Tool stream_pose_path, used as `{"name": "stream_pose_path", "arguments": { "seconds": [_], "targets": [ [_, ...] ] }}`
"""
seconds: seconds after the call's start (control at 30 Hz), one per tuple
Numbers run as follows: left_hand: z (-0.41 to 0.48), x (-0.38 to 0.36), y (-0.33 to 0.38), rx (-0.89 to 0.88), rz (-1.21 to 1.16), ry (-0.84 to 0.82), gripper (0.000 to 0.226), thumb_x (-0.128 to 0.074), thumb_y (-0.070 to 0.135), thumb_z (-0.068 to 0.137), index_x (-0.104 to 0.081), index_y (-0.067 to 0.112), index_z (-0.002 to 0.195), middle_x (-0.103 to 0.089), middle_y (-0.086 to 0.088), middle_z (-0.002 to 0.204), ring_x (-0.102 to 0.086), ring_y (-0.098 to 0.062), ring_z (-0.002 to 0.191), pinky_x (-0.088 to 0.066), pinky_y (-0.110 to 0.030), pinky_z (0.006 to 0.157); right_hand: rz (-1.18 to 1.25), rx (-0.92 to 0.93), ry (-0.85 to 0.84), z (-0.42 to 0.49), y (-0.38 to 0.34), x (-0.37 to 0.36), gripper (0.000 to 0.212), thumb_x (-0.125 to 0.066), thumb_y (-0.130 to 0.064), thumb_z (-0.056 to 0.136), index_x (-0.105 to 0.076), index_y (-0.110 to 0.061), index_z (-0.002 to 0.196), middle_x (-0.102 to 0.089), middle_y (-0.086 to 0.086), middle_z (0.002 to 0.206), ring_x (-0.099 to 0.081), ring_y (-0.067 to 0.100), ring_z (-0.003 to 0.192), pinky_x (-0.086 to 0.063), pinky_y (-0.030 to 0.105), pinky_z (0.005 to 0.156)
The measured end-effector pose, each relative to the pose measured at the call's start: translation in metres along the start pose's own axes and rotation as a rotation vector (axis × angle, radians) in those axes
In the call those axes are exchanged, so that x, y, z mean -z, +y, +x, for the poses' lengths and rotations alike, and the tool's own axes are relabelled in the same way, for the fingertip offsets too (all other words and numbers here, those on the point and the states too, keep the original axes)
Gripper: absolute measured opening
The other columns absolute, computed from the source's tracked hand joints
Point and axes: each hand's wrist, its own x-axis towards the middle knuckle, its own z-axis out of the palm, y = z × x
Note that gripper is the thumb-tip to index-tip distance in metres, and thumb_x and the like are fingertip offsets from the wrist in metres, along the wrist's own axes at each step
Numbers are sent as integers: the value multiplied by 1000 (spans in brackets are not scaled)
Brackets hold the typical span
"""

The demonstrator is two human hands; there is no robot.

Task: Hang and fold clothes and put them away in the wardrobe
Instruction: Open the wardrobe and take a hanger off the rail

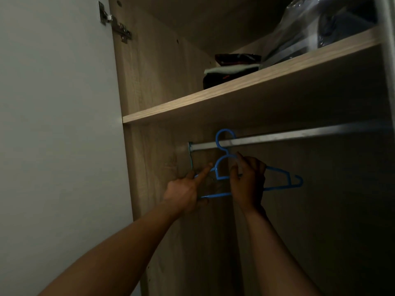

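The left hand (183, 193) was seen just left of the frame's centre, its forefinger stretched straight up and to the right so that the tip lay against the blue hanger (284, 175). Its other fingers were curled about the left end of the hanger's bottom bar, though the dim light left that grip only partly made out. The right hand (249, 180) was held just beside it, near centre, with fingers and thumb closed round the hanger's right shoulder close to the neck.

Both forearms were raised from the lower edge of the frame into the open wardrobe (149, 82). A metal rail (299, 135) was carried across the middle right, fixed to the side panel at its left end. Above it a wooden shelf (235, 92) was set, slanting up to the right. On the shelf a stack of folded clothes (230, 71) was laid, and a clear plastic bag (310, 28) was kept in the upper right corner. The pale door (53, 103) was stood open at left, held by a metal hinge (115, 22) in the upper left.

The hanger was made of thin blue plastic and carried no garment. Its hook was looped over the rail near the left end, and its body was tilted, the right end lower and turned outward.
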Motion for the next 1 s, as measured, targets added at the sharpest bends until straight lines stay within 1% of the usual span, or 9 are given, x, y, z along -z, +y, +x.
{"name": "stream_pose_path", "arguments": {
  "seconds": [0.13, 0.23, 0.3, 0.37, 0.47, 0.6, 0.83, 0.93, 1.0],
  "targets": [
    [-1, -1, 2, -13, -13, 13, 103, -56, 65, 87, 26, 47, 147, -45, -9, 146, -64, -25, 105, -53, -36, 75, 18, -16, -76, -2, -2, 14, 51, -62, -43, 85, -60, -22, 132, -61, 4, 116, -48, 30, 116, -50, 54, 87],
    [-1, -1, 0, -25, -18, 24, 103, -60, 63, 86, 18, 45, 151, -37, -9, 153, -62, -28, 113, -56, -40, 84, -2, -95, -375, -4, -4, 34, 99, -68, -71, 63, -36, -32, 148, -43, -2, 140, -31, 22, 136, -40, 57, 103],
    [-2, 0, -3, -35, -23, 18, 104, -60, 63, 85, 18, 44, 152, -37, -10, 153, -61, -29, 114, -56, -41, 86, -77, -103, -575, -3, -5, 44, 128, -82, -68, 50, -15, -36, 154, -24, -6, 152, -14, 20, 144, -26, 64, 111],
    [-3, 2, -6, -40, -11, 12, 103, -58, 63, 86, 18, 42, 152, -36, -10, 153, -61, -28, 115, -55, -40, 86, -156, -72, -672, -3, -7, 49, 143, -90, -60, 46, 0, -38, 155, -10, -11, 158, -2, 19, 148, -13, 70, 112],
    [-3, 7, -8, -40, 20, 9, 100, -55, 65, 88, 17, 40, 153, -36, -11, 153, -61, -27, 113, -53, -38, 84, -218, -57, -674, -5, -10, 48, 141, -90, -49, 55, 8, -35, 155, 0, -12, 161, 8, 19, 149, -5, 73, 111],
    [-7, 10, -10, -40, 17, 9, 100, -55, 64, 87, 13, 38, 155, -38, -9, 150, -62, -27, 109, -53, -38, 82, -205, -34, -596, -7, -12, 48, 126, -86, -44, 66, 1, -32, 156, -7, -11, 158, 1, 17, 148, -7, 73, 111],
    [-20, 16, -31, -15, -227, -39, 111, -72, 58, 79, 2, 31, 157, -38, -6, 154, -39, -24, 138, -30, -46, 116, -124, -37, -546, -14, -10, 48, 122, -89, -38, 65, -7, -33, 155, -13, -12, 154, -6, 14, 146, -4, 70, 114],
    [-27, 20, -45, 22, -279, -126, 125, -82, 51, 72, 8, 36, 156, -38, -11, 153, -40, -29, 137, -36, -46, 113, -132, -38, -548, -14, -8, 46, 122, -89, -38, 66, -7, -31, 156, -13, -11, 154, -6, 16, 147, -2, 70, 114],
    [-32, 23, -51, 29, -296, -163, 127, -87, 35, 71, 8, 36, 156, -42, -11, 150, -47, -27, 132, -44, -41, 108, -160, -31, -549, -13, -6, 44, 124, -89, -39, 65, -5, -31, 156, -14, -8, 156, -5, 18, 148, -3, 71, 113]
  ]
}}
